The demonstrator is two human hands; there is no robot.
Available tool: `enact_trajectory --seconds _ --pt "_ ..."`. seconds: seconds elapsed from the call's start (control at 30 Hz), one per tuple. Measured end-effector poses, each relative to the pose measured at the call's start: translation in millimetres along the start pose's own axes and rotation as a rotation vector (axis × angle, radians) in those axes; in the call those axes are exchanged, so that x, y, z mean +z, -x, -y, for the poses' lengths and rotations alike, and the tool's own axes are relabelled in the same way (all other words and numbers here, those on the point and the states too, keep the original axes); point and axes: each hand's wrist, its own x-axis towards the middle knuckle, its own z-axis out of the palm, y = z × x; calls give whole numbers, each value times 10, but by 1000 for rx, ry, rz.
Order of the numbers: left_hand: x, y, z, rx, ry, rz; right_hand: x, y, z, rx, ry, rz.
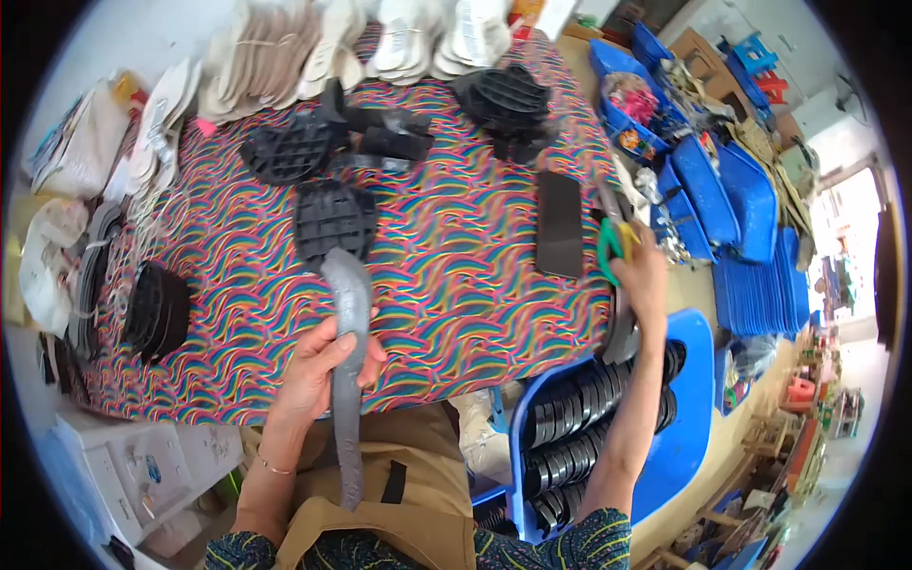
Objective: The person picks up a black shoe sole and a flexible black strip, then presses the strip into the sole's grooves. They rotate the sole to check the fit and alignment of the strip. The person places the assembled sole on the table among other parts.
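Observation:
My left hand (323, 361) is closed round the middle of a long, curved grey strip (349, 408), thumb on top. The strip stands upright in front of my apron, its rounded upper end overlapping a black ridged sole piece (334, 220) on the table. Over at the table's right edge, my right hand (646, 275) has its fingers closed at the handles of scissors (608, 251), which are green and yellow. Just left of them lies a dark phone (559, 225). Below that hand, a dark curved strip (622, 332) sits at the table edge.
A patterned cloth covers the table (456, 313). White insoles (256, 57) in bundles line its back, with black sole pieces (503, 100) before them. A black coil (157, 309) stands at left. Beside my right arm, a blue crate (692, 380) holds rows of black pieces.

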Motion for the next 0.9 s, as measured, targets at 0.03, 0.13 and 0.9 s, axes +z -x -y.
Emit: enact_trajectory --seconds 0.03,0.13,0.9 --pt "-28 1 12 5 0 3 -149 17 161 285 -128 127" --pt "-37 7 16 -8 -20 26 -335 501 188 249 -833 -116" --pt "96 431 -207 262 -202 -20 295 1778 2888 -124 -458 116"
